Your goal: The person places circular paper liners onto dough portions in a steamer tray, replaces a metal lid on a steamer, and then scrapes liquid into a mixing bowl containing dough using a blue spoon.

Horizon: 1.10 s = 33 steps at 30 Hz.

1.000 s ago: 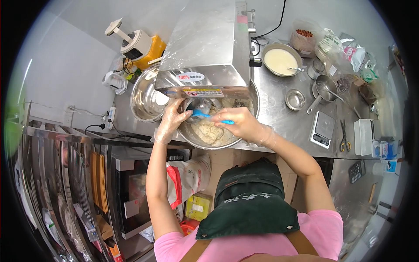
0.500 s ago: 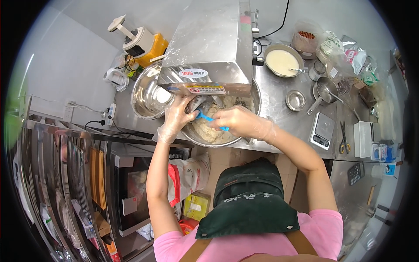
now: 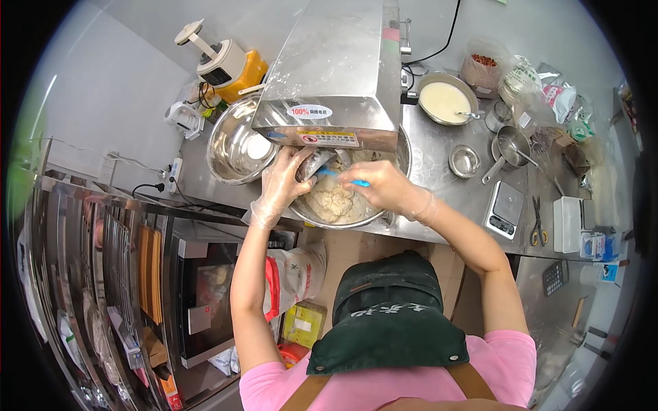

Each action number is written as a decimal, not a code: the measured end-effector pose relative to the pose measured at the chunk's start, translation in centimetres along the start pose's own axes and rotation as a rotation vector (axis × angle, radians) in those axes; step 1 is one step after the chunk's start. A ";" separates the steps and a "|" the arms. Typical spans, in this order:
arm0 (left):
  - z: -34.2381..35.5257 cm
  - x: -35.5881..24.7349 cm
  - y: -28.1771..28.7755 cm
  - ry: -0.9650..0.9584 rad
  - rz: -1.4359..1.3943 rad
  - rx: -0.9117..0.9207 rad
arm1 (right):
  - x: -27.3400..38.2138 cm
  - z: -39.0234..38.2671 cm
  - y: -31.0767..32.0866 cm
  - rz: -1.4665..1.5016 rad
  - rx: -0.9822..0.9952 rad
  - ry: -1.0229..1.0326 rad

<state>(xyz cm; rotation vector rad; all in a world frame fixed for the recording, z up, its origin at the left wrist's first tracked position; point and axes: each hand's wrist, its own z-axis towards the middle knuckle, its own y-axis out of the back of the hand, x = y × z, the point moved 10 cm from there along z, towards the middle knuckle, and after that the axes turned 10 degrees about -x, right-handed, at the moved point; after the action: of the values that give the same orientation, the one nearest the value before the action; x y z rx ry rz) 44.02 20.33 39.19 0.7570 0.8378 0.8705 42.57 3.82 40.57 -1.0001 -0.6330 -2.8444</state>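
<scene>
Over lumpy pale dough (image 3: 334,203), gloved hands (image 3: 329,185), round steel bowl (image 3: 384,218).

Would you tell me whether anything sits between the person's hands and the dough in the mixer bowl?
Nothing visible does. Both gloved hands are already inside the mixing bowl: the right hand holds a blue scraper above the dough, and the left hand grips something just under the mixer head, which overhangs the bowl's far side.

Both gloved hands are in the mixer bowl (image 3: 384,214) of dough (image 3: 334,203), right hand (image 3: 378,188) gripping a blue scraper (image 3: 345,178), left hand (image 3: 286,179) beside it.
</scene>
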 end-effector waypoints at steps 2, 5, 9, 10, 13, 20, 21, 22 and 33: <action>-0.1 -0.5 0.2 -0.025 0.021 -0.004 | 0.1 -0.5 -1.0 0.047 0.070 -0.048; -0.2 -1.2 0.2 -0.006 0.039 0.033 | 0.6 0.3 0.3 0.049 -0.060 -0.085; -0.6 -0.9 0.5 -0.006 0.043 -0.018 | 0.1 -0.7 -0.3 0.012 -0.003 -0.133; -0.7 -0.7 0.6 -0.004 0.045 -0.023 | 0.1 -0.7 0.8 0.002 -0.107 -0.156; -0.9 -0.8 0.7 0.038 0.011 -0.033 | -0.9 -1.8 2.3 -0.018 -0.241 -0.236; -0.9 -1.3 0.9 -0.047 0.005 -0.092 | -2.7 -3.3 1.3 0.166 -0.227 -0.524; -0.9 -1.6 1.0 -0.063 -0.001 -0.100 | -1.8 -2.5 1.2 0.131 -0.191 -0.410; -1.0 -1.7 0.9 -0.064 -0.002 -0.099 | -0.7 -2.0 1.1 0.096 -0.156 -0.296; -1.7 -0.6 0.8 0.027 -0.044 -0.071 | 1.1 -3.0 -1.1 -0.021 0.069 -0.132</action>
<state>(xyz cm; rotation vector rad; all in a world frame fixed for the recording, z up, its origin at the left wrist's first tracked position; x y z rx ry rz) 42.04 20.49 39.27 0.6643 0.8401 0.8680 39.77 3.70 38.71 -1.1838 -0.7511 -2.7710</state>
